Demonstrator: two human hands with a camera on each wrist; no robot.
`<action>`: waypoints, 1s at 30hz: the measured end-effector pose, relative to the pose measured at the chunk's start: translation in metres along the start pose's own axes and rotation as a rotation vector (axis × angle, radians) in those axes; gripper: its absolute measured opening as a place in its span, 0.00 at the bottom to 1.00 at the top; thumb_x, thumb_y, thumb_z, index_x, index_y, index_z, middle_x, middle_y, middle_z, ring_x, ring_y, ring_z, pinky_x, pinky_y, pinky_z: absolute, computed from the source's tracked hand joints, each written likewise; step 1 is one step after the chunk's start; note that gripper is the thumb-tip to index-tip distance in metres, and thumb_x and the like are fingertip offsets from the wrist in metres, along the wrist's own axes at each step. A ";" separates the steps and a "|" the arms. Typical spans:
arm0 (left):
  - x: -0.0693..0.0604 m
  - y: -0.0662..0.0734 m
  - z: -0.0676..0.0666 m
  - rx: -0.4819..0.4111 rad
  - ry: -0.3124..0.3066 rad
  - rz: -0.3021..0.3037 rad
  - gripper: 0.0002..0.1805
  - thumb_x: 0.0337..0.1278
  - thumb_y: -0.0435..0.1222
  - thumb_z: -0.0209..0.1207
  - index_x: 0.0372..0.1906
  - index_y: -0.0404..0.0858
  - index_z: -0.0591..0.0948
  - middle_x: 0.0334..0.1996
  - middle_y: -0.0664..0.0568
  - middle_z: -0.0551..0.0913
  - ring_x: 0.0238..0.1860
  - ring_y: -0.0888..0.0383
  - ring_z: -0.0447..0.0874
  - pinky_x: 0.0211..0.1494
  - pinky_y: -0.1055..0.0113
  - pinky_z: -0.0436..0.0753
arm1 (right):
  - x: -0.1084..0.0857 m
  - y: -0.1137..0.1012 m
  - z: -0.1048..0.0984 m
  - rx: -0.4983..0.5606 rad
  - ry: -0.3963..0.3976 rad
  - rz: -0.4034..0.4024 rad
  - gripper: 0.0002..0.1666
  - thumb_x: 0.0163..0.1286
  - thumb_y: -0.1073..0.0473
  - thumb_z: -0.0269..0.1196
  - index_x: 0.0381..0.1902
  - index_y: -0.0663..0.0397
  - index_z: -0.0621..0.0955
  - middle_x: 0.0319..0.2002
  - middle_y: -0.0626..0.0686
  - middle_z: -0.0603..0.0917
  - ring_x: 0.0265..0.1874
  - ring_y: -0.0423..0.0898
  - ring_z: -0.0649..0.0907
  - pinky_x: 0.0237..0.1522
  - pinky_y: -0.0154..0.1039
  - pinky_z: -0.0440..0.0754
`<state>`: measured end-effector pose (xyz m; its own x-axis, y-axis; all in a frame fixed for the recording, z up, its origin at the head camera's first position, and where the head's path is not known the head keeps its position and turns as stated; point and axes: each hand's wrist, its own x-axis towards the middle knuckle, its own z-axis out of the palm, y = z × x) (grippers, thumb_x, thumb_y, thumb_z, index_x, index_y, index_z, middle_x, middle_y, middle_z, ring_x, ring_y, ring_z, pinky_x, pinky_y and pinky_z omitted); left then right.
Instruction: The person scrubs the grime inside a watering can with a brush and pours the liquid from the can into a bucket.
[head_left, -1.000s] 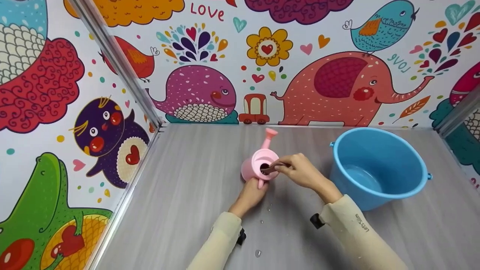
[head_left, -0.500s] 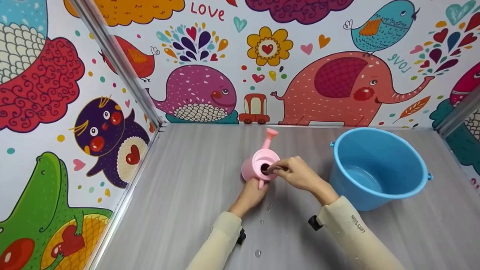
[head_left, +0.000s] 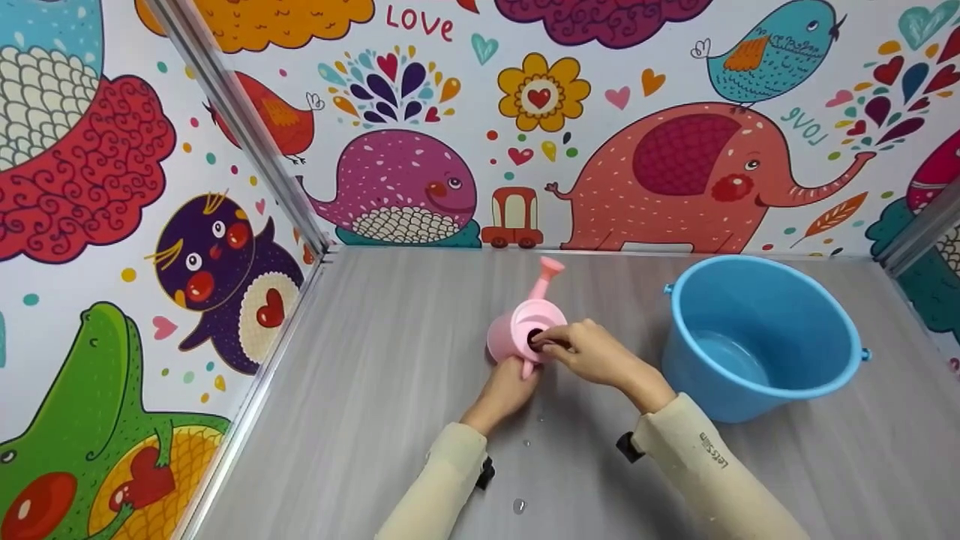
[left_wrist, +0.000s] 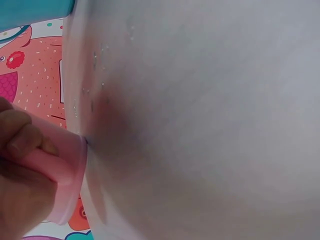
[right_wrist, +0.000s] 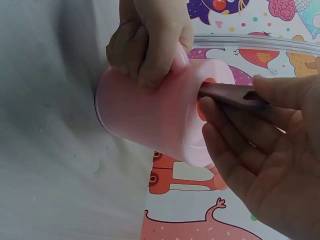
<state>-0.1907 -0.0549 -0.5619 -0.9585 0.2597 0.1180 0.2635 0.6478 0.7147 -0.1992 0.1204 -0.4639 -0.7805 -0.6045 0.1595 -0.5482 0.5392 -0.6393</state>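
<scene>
A pink watering can stands on the grey table, its spout pointing away toward the back wall. My left hand grips its handle, fingers curled round it, as the left wrist view also shows. My right hand is at the can's round opening. In the right wrist view the thumb and fingers of the right hand pinch a dark brown, smooth piece, whose far end is inside the opening and hidden there.
A large blue bucket stands to the right of the hands. Small water drops lie on the table in front of the can. Printed cartoon walls close off the back and left side.
My right hand has brought the brown piece deeper into the can's opening, so less of it shows. The left hand keeps its grip. The head view has shifted slightly.
</scene>
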 end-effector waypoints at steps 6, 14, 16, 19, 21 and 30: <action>0.002 0.000 0.000 -0.053 0.010 -0.035 0.11 0.65 0.35 0.54 0.32 0.34 0.82 0.23 0.53 0.75 0.27 0.59 0.68 0.35 0.63 0.75 | -0.006 -0.002 -0.008 0.104 0.040 0.057 0.14 0.73 0.62 0.59 0.51 0.60 0.85 0.45 0.56 0.89 0.40 0.47 0.88 0.45 0.46 0.86; 0.002 0.002 0.000 -0.098 0.009 -0.073 0.10 0.64 0.35 0.54 0.33 0.34 0.82 0.28 0.46 0.82 0.29 0.58 0.71 0.39 0.59 0.78 | -0.013 -0.004 -0.022 0.225 0.064 0.106 0.15 0.74 0.62 0.58 0.53 0.61 0.84 0.47 0.57 0.89 0.43 0.49 0.88 0.50 0.48 0.85; 0.002 0.002 0.000 -0.103 0.011 -0.070 0.10 0.64 0.35 0.54 0.32 0.34 0.82 0.29 0.46 0.82 0.30 0.58 0.71 0.41 0.58 0.79 | -0.013 -0.004 -0.022 0.230 0.058 0.106 0.15 0.74 0.62 0.57 0.54 0.61 0.83 0.47 0.57 0.88 0.43 0.49 0.88 0.50 0.48 0.85; 0.001 0.001 0.000 -0.116 0.016 -0.071 0.09 0.63 0.34 0.54 0.31 0.34 0.81 0.28 0.45 0.82 0.30 0.58 0.71 0.41 0.58 0.79 | -0.012 -0.004 -0.019 0.238 0.063 0.110 0.15 0.74 0.62 0.57 0.53 0.62 0.84 0.47 0.57 0.89 0.43 0.49 0.88 0.50 0.48 0.85; 0.001 0.001 0.000 -0.117 0.018 -0.071 0.09 0.63 0.34 0.54 0.31 0.34 0.81 0.27 0.46 0.81 0.29 0.58 0.71 0.40 0.59 0.78 | -0.010 -0.004 -0.015 0.227 0.077 0.111 0.14 0.74 0.63 0.57 0.52 0.62 0.83 0.46 0.58 0.89 0.42 0.49 0.88 0.48 0.48 0.85; 0.001 0.003 0.000 -0.053 -0.019 -0.051 0.12 0.66 0.35 0.54 0.28 0.34 0.80 0.18 0.60 0.64 0.22 0.61 0.64 0.29 0.69 0.65 | -0.001 -0.012 0.009 -0.069 0.111 0.131 0.06 0.72 0.64 0.59 0.45 0.58 0.78 0.35 0.57 0.86 0.30 0.44 0.84 0.32 0.40 0.83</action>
<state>-0.1906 -0.0529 -0.5602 -0.9681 0.2411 0.0680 0.2079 0.6217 0.7551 -0.1889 0.1095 -0.4635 -0.8731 -0.4597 0.1627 -0.4556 0.6502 -0.6080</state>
